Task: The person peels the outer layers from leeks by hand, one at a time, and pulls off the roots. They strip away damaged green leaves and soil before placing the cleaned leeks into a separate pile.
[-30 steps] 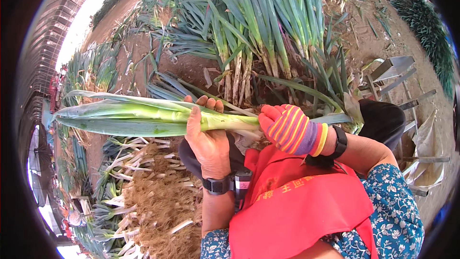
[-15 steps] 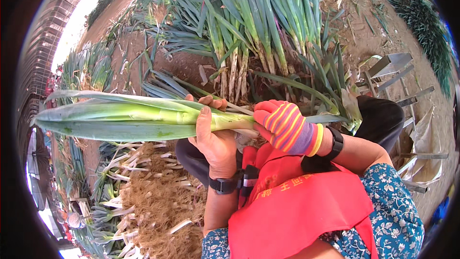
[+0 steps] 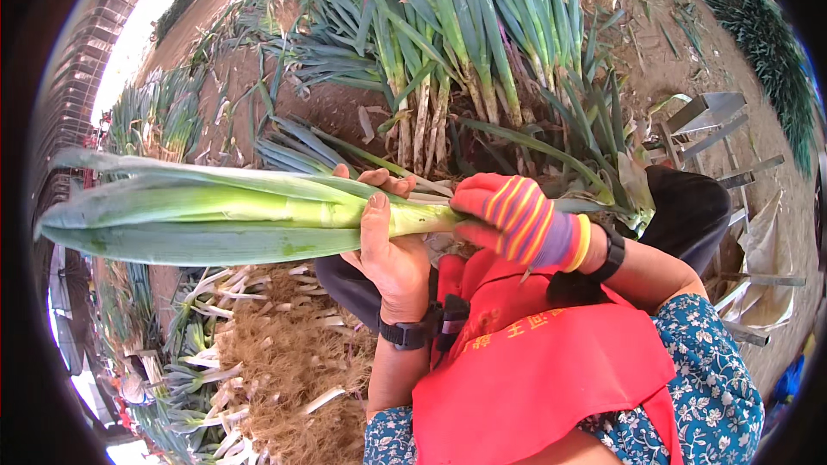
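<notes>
A large green onion (image 3: 215, 209) lies level across the front of me, its broad leaves pointing left. Bare, my left hand (image 3: 386, 237) is closed around its pale stalk from below, thumb on the near side. My right hand (image 3: 521, 222) wears a striped red, yellow and purple glove and pinches the stalk's lower end. The glove's fingers hide that end of the stalk. Below the leaves, a heap of pulled green onions (image 3: 289, 362) shows brown, hairy roots and white stems.
Tall bundled green onions (image 3: 482, 43) stand on the soil ahead. Loose leaves (image 3: 594, 133) lie beside my right knee (image 3: 689, 211). A metal frame (image 3: 719, 133) with a pale sack (image 3: 762, 250) stands at the right. More green onions (image 3: 159, 120) stand at the left.
The green onion and my left hand have shifted slightly, with the leaf tips farther left and a little lower. My gloved hand remains at the stalk's lower end, its fingers slightly rolled.
</notes>
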Demonstrator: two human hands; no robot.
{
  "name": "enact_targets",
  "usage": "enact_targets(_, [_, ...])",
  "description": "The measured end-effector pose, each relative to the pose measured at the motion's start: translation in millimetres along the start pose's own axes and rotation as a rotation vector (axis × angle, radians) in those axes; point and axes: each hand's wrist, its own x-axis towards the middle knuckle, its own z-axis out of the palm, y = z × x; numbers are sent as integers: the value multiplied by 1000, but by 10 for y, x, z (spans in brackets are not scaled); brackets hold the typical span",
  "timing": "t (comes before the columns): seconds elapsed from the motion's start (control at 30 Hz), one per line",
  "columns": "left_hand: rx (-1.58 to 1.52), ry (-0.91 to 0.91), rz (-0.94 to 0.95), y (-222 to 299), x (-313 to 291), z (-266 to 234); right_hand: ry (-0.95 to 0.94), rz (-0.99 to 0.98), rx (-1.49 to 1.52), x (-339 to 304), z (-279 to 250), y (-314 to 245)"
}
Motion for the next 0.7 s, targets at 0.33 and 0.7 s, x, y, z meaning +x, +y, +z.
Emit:
enact_targets(0.33, [7,33,6,-30,-67,-14,14,308,-275,61,260,372])
enact_targets(0.7, [-11,118,103,724,576,-560,-612,846,-1050,-1905,-824,2149])
